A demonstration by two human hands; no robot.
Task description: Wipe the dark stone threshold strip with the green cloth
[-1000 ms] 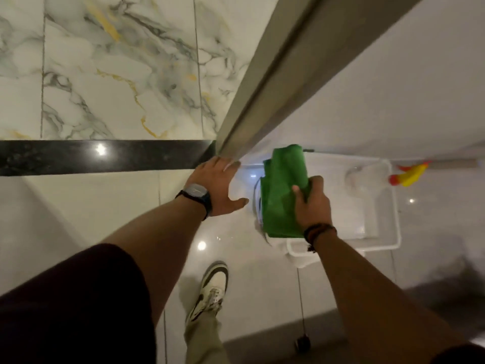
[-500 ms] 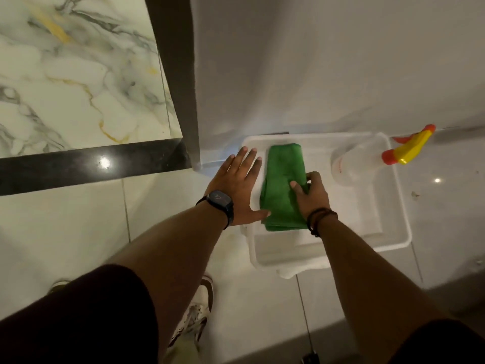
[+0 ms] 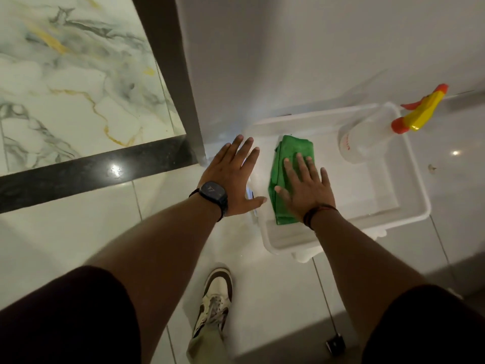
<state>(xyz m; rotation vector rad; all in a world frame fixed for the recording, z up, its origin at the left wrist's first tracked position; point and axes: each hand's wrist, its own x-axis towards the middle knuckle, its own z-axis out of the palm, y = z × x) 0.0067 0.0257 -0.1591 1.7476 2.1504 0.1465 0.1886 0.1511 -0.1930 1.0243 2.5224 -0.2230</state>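
- A home interior, seemingly at a doorway: glossy white floor tiles [image 3: 65, 232] meet veined marble tiles [image 3: 78, 88] across a dark stone threshold strip [image 3: 86, 169].
- A white plastic tub [image 3: 409, 164] with a spray bottle [image 3: 372, 137] stands beside the white wall [image 3: 315, 48].

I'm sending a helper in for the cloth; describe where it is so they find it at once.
On the pale floor by the wall sits a white plastic tray. The green cloth lies folded at its left end, under the right hand. It is the only green thing; the spray bottle beside it is clear.
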